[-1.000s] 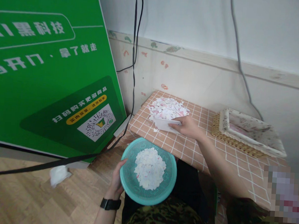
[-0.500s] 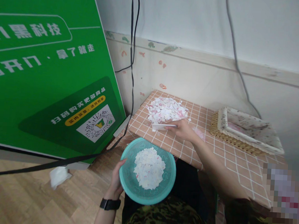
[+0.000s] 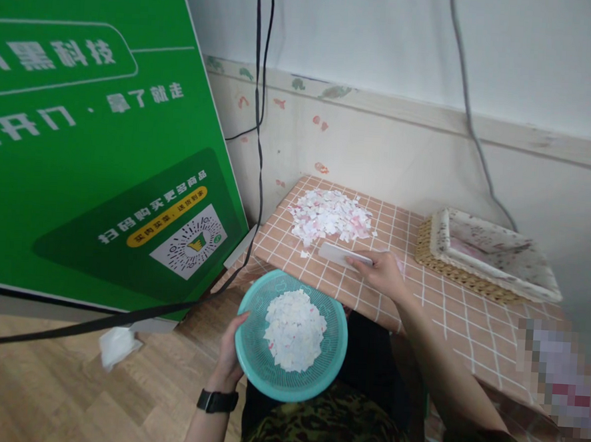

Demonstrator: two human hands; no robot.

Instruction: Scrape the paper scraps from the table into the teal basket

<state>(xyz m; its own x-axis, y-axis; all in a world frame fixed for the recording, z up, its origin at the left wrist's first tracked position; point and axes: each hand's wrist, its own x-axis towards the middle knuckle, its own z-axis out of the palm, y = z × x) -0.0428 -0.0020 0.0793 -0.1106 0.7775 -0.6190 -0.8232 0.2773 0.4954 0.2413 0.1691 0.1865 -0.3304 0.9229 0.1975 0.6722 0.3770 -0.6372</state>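
My left hand (image 3: 231, 352) grips the left rim of a round teal plastic colander (image 3: 334, 370), held below the table's front edge. Inside it lies a mound of small white paper scraps (image 3: 295, 331) with a few pink bits. Over the table, my right hand (image 3: 380, 273) is closed on a flat white scraper-like piece (image 3: 341, 254), its blade pointing left. Just beyond the blade, a loose pile of white and pink paper scraps (image 3: 330, 213) is spread on the tabletop, with a few single bits near its front.
A brown checked cloth covers the table (image 3: 449, 324). A lined wicker basket (image 3: 493, 260) stands at its right, by the wall. On the left rises a green printed panel (image 3: 106, 116), with black cables (image 3: 260, 152) hanging beside it. A crumpled white bag (image 3: 118, 347) lies on the floor.
My right hand has drawn the white piece back to the right, away from the pile, and its blade is now tilted. My left hand and the colander have stayed nearly still.
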